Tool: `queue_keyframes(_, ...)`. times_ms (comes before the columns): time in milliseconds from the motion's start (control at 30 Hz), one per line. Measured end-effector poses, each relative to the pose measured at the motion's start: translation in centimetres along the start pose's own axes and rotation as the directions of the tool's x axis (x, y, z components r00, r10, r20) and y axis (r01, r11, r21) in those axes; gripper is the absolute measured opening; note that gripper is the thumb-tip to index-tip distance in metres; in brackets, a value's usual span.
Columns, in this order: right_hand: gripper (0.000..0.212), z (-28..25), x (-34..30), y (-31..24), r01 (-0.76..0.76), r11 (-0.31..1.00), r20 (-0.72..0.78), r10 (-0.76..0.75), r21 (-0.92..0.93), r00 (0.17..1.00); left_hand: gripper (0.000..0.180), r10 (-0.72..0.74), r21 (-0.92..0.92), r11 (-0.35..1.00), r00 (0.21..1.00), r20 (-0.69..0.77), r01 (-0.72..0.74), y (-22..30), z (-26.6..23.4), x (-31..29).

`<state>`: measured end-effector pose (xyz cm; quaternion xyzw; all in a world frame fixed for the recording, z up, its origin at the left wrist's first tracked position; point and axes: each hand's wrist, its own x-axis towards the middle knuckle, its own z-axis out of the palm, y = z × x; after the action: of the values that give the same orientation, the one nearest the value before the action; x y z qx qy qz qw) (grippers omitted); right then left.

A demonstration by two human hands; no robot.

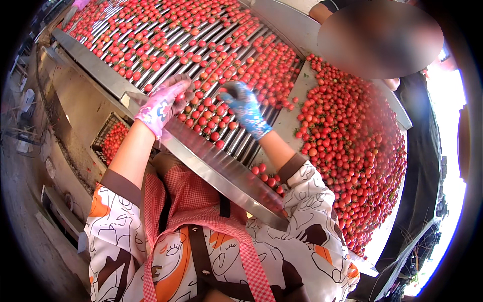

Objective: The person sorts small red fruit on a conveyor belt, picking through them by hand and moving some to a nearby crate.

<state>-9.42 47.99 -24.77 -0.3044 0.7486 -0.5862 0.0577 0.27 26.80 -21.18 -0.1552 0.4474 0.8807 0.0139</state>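
My left hand [163, 105], in a pink floral glove with greyish fingers, is over the near edge of a roller conveyor [241, 143]. Its fingers curl inward, and what lies inside them is hidden. To its right, my right hand [245, 106] wears a blue floral glove and reaches over the rollers, its fingers bent down and slightly blurred. Red shows at those fingertips, but I cannot tell if a tomato is gripped. Small red tomatoes [215, 136] lie across the metal rollers around and beyond both hands.
A large heap of tomatoes [347, 146] fills a metal surface on the right. A metal rail [201, 173] runs between my body and the rollers. At lower left, a dark crate [99, 143] holds tomatoes. Another person [327, 11] stands at the far right.
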Motion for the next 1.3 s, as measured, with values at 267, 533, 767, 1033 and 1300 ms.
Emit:
queue_keyframes(267,0.036,4.6,0.6,-5.3,0.420,0.905,0.122,-0.410,-0.071,0.904,0.034,-0.110,-0.393,0.912,0.993,0.037,0.116,-1.3,2.1,-1.0)
queue_keyframes(533,0.072,-3.8,10.1,9.4,-0.194,0.823,-0.282,0.042,-0.535,0.958,0.027,-0.030,-0.566,0.812,0.978,0.205,0.144,-1.3,0.8,-0.7)
queue_keyframes(767,0.080,-8.0,10.2,14.7,-0.300,0.610,-0.238,0.182,-0.734,0.954,0.025,-0.049,-0.546,0.827,0.984,0.171,0.136,-1.7,2.6,-1.3)
queue_keyframes(1033,0.063,-6.2,-0.2,8.4,0.134,0.743,0.498,0.291,-0.656,0.817,0.023,-0.050,-0.482,0.871,0.995,0.090,0.088,-2.9,2.2,-1.6)
queue_keyframes(1300,0.021,-11.9,10.2,15.3,-0.025,0.700,-0.218,-0.188,-0.714,0.958,0.026,-0.014,-0.441,0.896,0.996,0.084,0.050,-3.6,2.8,-1.7)
